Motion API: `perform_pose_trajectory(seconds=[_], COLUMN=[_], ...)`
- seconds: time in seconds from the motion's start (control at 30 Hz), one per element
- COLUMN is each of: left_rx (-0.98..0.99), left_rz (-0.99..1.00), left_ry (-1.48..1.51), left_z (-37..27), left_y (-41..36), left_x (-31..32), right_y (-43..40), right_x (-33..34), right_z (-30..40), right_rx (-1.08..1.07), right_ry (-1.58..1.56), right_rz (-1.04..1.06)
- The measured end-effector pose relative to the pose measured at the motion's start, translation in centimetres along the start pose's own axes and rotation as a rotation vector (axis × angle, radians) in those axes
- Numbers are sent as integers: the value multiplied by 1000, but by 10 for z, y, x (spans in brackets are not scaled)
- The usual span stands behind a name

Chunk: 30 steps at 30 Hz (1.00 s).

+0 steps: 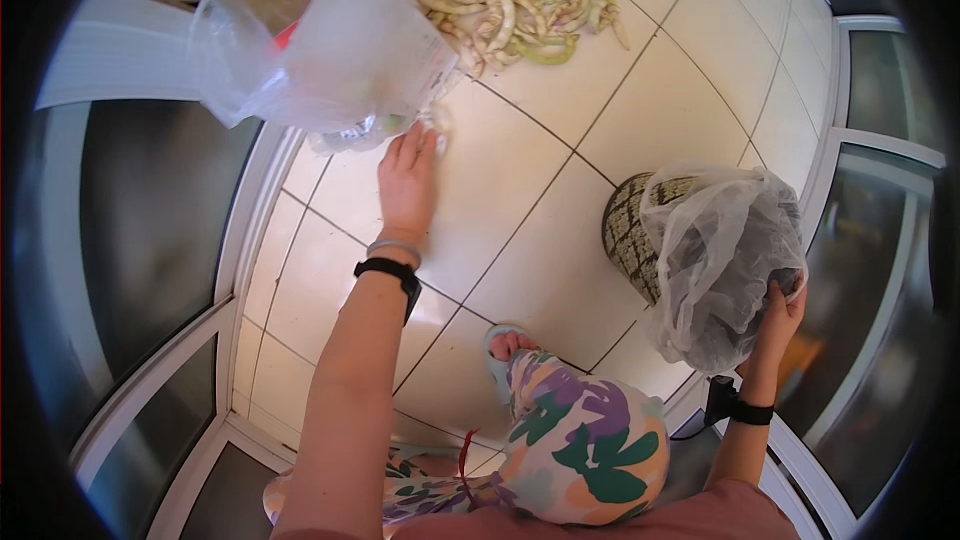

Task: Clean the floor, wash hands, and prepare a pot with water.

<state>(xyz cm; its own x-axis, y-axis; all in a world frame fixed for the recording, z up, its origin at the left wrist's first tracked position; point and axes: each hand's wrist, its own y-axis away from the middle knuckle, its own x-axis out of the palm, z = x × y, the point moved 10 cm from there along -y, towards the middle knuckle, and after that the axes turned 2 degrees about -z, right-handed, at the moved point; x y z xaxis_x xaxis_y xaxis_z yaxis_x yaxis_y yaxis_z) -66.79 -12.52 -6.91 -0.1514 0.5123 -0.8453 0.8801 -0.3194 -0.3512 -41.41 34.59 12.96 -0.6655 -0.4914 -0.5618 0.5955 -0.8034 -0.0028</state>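
My left hand (409,184) reaches forward, its fingertips at the lower edge of a white plastic bag (352,52); whether they grip it is hard to tell. Something clear and crinkled lies beside those fingers. On the right, my right hand (784,307) grips the rim of a translucent plastic bag (712,262), which lines or covers a dark patterned bin (637,232) that seems tilted. A heap of pale bean pods (517,0) lies on the floor beyond the white bag.
Pale tiles (517,187) form the floor. White-framed glass panels stand at the left (225,285) and right (832,157). My slippered foot (506,349) rests on the tiles below, between my arms.
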Motion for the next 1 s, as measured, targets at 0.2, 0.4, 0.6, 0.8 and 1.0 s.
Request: perform_pose_trajectory(seconds=[0.2, 0.4, 0.6, 0.8, 1.0], left_rx=[-142, -101, -176, 15, 47], left_rz=[27, 295, -46, -65, 80], left_ry=[140, 469, 74, 318, 161], left_z=[7, 1, 47, -86, -49], left_y=[52, 80, 50, -35, -26], left_x=[-46, -37, -49, 1, 28], right_y=[10, 20, 22, 26, 28], right_x=[43, 103, 106, 106, 104], right_z=[18, 49, 66, 66, 59], right_rx=[4, -59, -121, -128, -126], right_ry=[-2, -56, -20, 14, 12], right_rz=[77, 136, 124, 107, 111])
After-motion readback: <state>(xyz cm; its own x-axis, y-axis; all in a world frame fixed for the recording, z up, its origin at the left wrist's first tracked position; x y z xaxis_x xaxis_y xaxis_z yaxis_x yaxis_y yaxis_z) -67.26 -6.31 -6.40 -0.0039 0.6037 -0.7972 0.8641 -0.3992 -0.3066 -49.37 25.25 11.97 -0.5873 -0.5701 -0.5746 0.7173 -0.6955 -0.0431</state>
